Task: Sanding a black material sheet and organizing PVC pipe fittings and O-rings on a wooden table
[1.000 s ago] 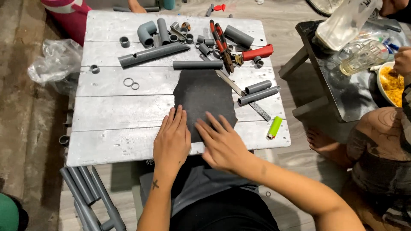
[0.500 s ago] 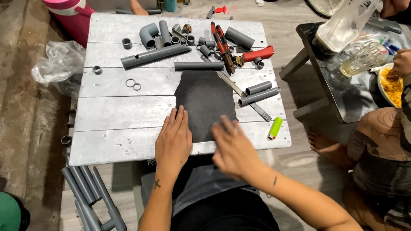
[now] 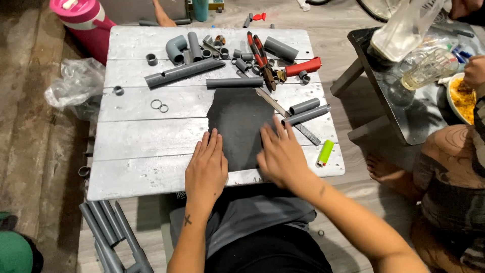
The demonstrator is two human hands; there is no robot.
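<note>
- At the far left we see a pink lidded tumbler (image 3: 83, 20) standing on the floor by the table's back corner; its lid is on, so we cannot tell what it holds
- Below it a crumpled clear plastic bag (image 3: 76, 83) lies on the floor against the table's left edge; its contents are not clear to us
- On the floor at the near left corner a bundle of grey pipes (image 3: 108, 237) lies side by side
- Our left hand (image 3: 206, 169) rests flat and open on the white plank table (image 3: 136, 146), fingers together, their tips on the left edge of the dark grey sheet (image 3: 240, 126), gripping nothing
- The sheet lies flat in the middle of the table, its near edge reaching the table's front edge
- Behind it we see loose grey pipe pieces and fittings (image 3: 202, 55) and red-handled cutters (image 3: 290, 68)
- Our right hand (image 3: 280, 154) lies open, palm down, fingers spread on the sheet's right side, holding nothing
- A green lighter (image 3: 325, 152) lies just right of that hand
- At the far right, on a dark side table (image 3: 399, 111), a clear glass mug (image 3: 427, 68) stands, looking empty, near a bowl of yellow food (image 3: 462, 98), where another person's hand reaches
</note>
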